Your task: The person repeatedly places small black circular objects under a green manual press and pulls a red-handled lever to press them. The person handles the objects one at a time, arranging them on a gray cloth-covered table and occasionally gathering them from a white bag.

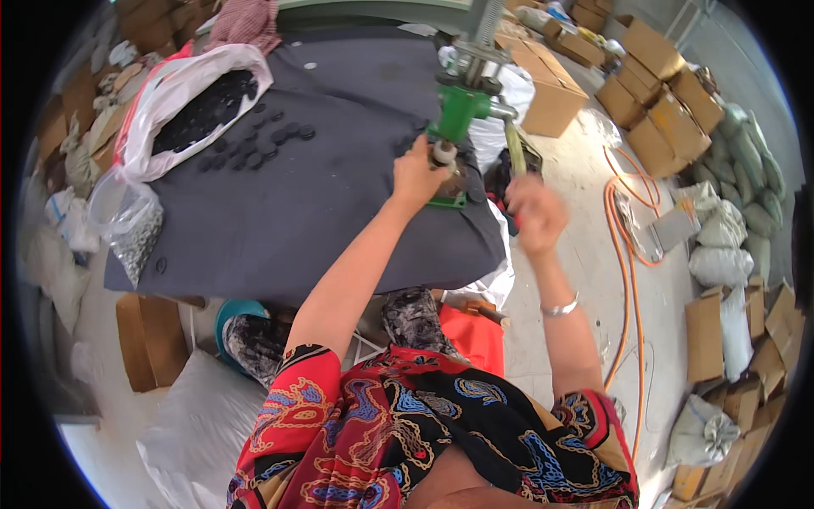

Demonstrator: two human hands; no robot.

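A green hand press [456, 114] with a metal column stands at the right end of the dark-covered table [322, 204]. My left hand [415, 176] is at the press, its fingers drawn together beside the ram, above the green base. Whatever those fingers hold is hidden. Smeared by motion, my right hand [537, 212] is closed round the lower end of the press lever [514, 144], to the right of the press. Loose black discs [250, 148] lie scattered left of the press, in front of an open white sack [191, 106] full of similar dark pieces.
A clear bag of small metallic pieces [136, 225] hangs at the table's left edge. Cardboard boxes [543, 81] and stuffed sacks [750, 170] line the right side. An orange hose [623, 254] runs along the floor. A red cloth or bag [472, 339] sits below the table.
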